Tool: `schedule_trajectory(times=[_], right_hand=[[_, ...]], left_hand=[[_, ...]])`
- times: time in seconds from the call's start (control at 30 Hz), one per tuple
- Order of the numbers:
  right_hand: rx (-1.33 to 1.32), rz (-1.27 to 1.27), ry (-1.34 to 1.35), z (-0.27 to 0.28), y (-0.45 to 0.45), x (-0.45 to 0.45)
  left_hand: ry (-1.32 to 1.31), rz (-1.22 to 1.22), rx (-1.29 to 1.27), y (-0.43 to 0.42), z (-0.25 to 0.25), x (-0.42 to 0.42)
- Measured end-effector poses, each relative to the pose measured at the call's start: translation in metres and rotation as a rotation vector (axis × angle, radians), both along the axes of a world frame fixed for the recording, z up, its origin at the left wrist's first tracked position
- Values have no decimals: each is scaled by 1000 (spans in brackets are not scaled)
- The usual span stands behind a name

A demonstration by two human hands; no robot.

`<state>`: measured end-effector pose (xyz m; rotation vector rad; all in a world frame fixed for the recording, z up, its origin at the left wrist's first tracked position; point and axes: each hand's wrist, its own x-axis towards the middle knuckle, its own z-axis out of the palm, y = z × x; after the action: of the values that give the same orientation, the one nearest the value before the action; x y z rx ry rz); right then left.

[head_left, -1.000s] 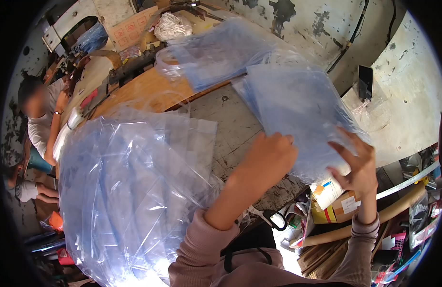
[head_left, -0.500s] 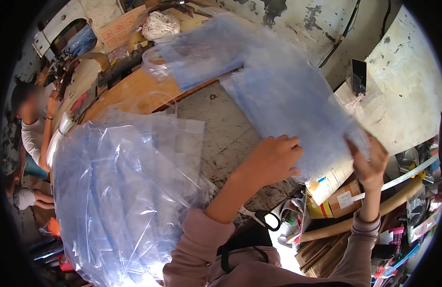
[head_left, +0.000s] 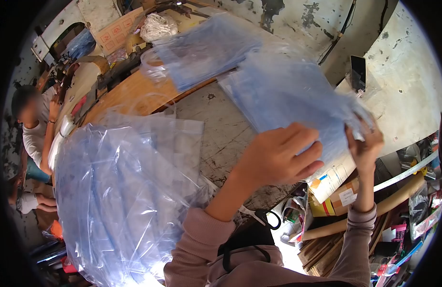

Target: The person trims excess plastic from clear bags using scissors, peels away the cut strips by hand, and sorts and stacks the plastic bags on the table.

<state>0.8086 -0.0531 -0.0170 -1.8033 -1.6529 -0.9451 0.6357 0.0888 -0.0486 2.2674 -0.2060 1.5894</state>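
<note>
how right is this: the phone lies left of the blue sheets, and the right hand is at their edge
The phone is on the wrong side: the head view shows it right of the blue sheets. The right hand is at their edge.

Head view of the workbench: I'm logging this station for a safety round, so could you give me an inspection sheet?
Surface: grey tabletop, scratched and stained.
Work things: clear plastic sheets in a large left pile, a right stack and a rear stack.
Clutter: scissors near the front edge; string bundle at the back; phone beyond the right stack; box and long tube at lower right.
Hands: left hand at the right stack, fingers loosely bent; right hand at its right edge, grip unclear.
Cables: dark cable along the wall; damage too small to tell.
Surroundings: wall with peeling paint; another person at far left.
</note>
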Motion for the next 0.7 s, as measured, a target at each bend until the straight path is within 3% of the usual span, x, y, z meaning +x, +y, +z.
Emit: schedule_trajectory(times=[0.07, 0.1, 0.17, 0.3, 0.43, 0.5, 0.57, 0.63, 0.7], right_hand=[[31, 5, -10, 4, -9, 10], [58, 10, -26, 8, -12, 13], [-9, 35, -64, 13, -20, 7], [-233, 205, -39, 8, -19, -4], [-305, 245, 39, 9, -12, -18], [-268, 79, -68, 3, -9, -18], [-262, 30, -96, -4, -13, -6], [-16, -206, -142, -7, -16, 7], [205, -205, -262, 1, -14, 7]], left_hand=[[403, -49, 72, -1, 0, -4], [399, -49, 74, 0, -8, -5], [716, 22, 116, 4, -27, -8], [721, -131, 64, 14, -24, -5], [464, 2, -67, 7, -10, -3], [342, 27, -80, 2, -7, 1], [122, 63, -277, -3, -6, 4], [26, 87, -254, 6, -9, 8], [-69, 116, -232, 9, -19, 11]])
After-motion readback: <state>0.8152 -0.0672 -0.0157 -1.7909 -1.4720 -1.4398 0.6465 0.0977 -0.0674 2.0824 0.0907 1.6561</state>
